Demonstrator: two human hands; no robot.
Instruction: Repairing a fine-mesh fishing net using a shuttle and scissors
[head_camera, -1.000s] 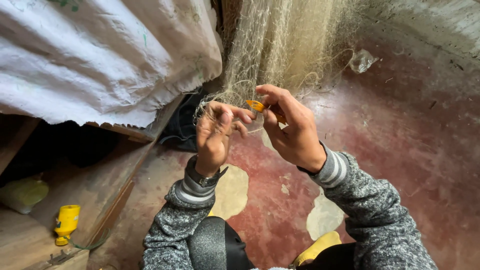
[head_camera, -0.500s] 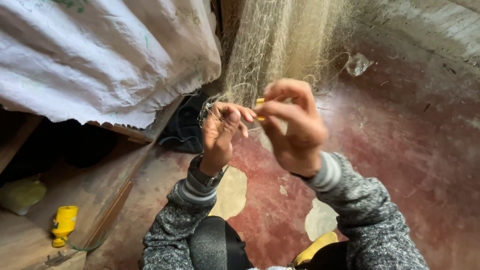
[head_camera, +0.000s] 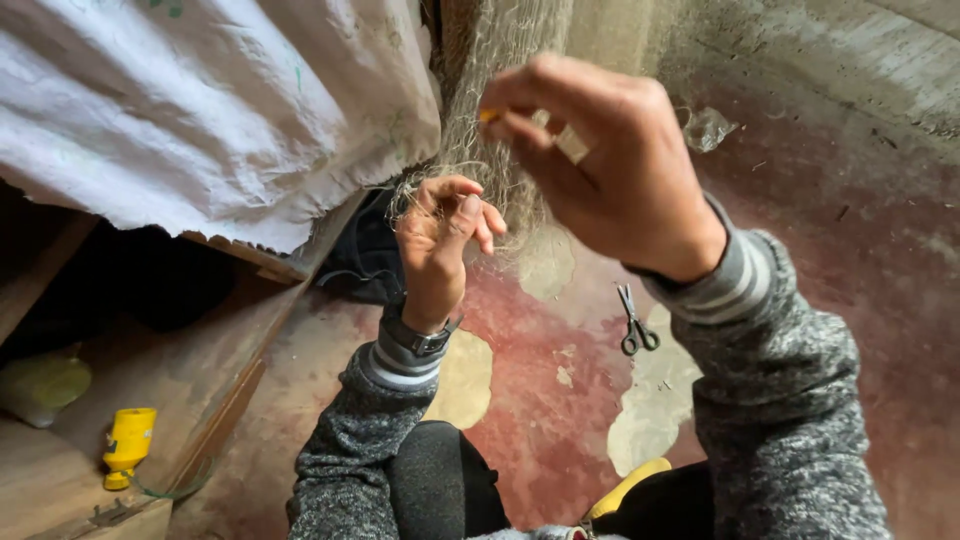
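The right hand (head_camera: 610, 160) has risen toward the camera, pinching a small yellow tool (head_camera: 488, 115) against the hanging net (head_camera: 500, 70). The left hand (head_camera: 440, 240), below it, grips net strands. Over-tension risks snapping the mesh.

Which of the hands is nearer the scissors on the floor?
Right. The right hand is raised directly above the scissors, its wrist closest; the left hand pinches the fishing net farther off to their left.
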